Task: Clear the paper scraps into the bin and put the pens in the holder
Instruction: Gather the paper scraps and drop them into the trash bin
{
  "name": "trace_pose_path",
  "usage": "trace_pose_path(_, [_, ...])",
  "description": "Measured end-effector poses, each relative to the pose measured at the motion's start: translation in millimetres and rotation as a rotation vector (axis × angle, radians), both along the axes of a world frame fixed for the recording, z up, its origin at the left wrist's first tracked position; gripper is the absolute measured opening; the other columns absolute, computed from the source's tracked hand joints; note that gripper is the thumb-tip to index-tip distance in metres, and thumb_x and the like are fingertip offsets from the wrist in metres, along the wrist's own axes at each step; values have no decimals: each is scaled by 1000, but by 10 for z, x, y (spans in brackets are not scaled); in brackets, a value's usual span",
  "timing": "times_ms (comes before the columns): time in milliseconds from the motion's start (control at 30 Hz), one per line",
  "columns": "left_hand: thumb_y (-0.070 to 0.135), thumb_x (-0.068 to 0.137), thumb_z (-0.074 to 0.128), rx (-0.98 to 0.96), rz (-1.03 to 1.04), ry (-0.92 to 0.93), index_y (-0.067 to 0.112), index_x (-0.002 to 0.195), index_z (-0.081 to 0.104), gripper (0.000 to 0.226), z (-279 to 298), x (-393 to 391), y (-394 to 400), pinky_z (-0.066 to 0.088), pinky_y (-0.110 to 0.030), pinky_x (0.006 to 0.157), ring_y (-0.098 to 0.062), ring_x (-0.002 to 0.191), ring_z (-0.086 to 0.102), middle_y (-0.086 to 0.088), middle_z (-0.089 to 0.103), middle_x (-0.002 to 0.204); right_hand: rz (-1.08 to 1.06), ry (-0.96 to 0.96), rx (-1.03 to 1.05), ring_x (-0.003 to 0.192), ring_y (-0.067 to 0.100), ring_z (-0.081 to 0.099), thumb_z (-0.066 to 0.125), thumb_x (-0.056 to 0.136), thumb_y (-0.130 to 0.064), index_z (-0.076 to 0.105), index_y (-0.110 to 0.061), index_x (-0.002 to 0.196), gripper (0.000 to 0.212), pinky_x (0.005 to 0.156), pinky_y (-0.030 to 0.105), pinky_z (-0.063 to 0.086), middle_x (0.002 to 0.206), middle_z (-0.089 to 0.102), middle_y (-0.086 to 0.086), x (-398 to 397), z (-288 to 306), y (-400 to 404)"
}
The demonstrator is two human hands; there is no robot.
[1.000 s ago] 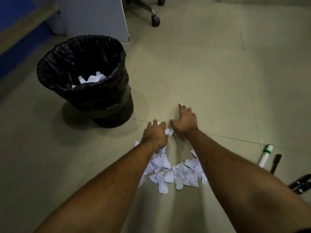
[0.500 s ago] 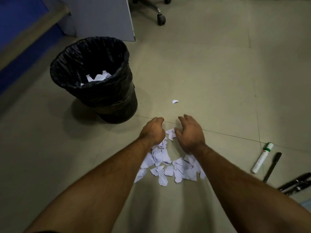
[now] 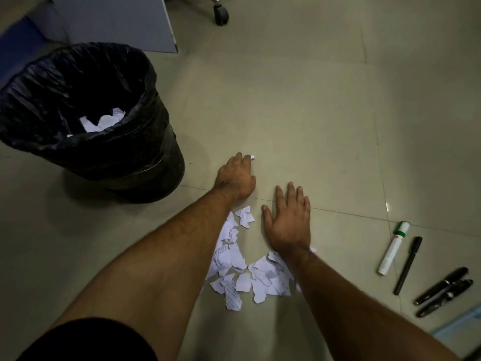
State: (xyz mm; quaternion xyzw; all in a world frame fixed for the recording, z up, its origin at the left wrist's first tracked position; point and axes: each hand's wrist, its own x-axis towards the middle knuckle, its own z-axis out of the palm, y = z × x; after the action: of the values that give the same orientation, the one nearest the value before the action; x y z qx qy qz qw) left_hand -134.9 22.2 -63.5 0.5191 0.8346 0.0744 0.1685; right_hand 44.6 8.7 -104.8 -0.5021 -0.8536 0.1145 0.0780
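Observation:
A pile of torn white paper scraps [image 3: 244, 269] lies on the tiled floor between my forearms. My left hand [image 3: 236, 175] reaches past the pile, its fingertips touching a single small scrap [image 3: 252, 157] lying apart. My right hand [image 3: 289, 220] rests flat on the floor with fingers spread, just right of the pile's far end. A bin lined with a black bag [image 3: 86, 126] stands at the left with white scraps inside. At the right lie a white marker with a green band [image 3: 393, 248], a thin black pen [image 3: 407, 265] and two dark pens [image 3: 443, 291].
A grey partition panel [image 3: 117, 19] stands behind the bin, and a chair caster [image 3: 221, 14] is at the top. A light blue object [image 3: 460, 327] shows at the right edge near the pens. No pen holder is in view.
My left hand has stretched forward from the pile to the lone scrap. My right hand has opened flat on the floor. The view has shifted closer to the bin.

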Motion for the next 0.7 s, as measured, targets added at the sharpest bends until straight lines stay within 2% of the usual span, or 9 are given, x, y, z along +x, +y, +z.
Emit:
trace_pose_path(100, [45, 97, 43, -70, -151, 11, 20, 154, 20, 67, 0, 13, 15, 21, -44, 119, -24, 149, 20, -5, 21, 162, -5, -18, 3, 151, 34, 18, 29, 99, -53, 34, -17, 153, 65, 123, 48, 13, 162, 25, 15, 5, -3, 34])
trace_pose_path(167, [47, 99, 39, -90, -271, 28, 22, 155, 20, 65, 10, 85, -111, 19, -44, 120, -22, 149, 19, -3, 19, 163, -6, -38, 1, 151, 34, 19, 29, 99, -53, 35, -18, 153, 64, 123, 49, 15, 162, 25, 15, 14, -4, 30])
trace_pose_path(333, [38, 99, 43, 58, -361, 92, 20, 145, 45, 49, -37, 146, -625, 30, -38, 115, -23, 141, 38, -4, 40, 154, -12, -6, 13, 147, 38, 28, 30, 98, -50, 45, -18, 148, 61, 121, 50, 21, 157, 35, 18, -10, 21, 39])
trace_pose_path(433, [30, 95, 48, 176, -309, 71, 16, 131, 60, 41, -62, 239, -848, 42, -37, 104, -24, 123, 58, -6, 61, 135, -26, 60, 1, 145, 38, 32, 26, 98, -46, 51, -18, 143, 59, 120, 49, 23, 154, 41, 17, -2, 31, 66])
trace_pose_path(533, [29, 95, 44, 210, -212, -31, 11, 138, 54, 48, 44, 347, -1051, 51, -36, 92, -30, 104, 67, -11, 70, 119, -22, 164, -23, 143, 38, 37, 29, 97, -43, 57, -16, 138, 56, 118, 49, 26, 149, 47, 16, 2, 37, 28])
trace_pose_path(600, [29, 94, 46, 241, -135, -38, 10, 139, 52, 50, 92, 398, -1205, 49, -36, 92, -30, 103, 67, -11, 70, 119, -38, 224, -86, 143, 37, 36, 30, 97, -42, 58, -15, 136, 56, 119, 48, 25, 149, 48, 15, -34, 54, -40])
trace_pose_path(700, [38, 86, 52, 227, 46, 78, 13, 136, 54, 56, 154, 496, -1500, 45, -39, 97, -29, 114, 61, -9, 64, 126, -52, 312, -215, 145, 37, 33, 36, 95, -37, 60, -14, 134, 52, 119, 46, 22, 149, 48, 16, -130, 169, -230])
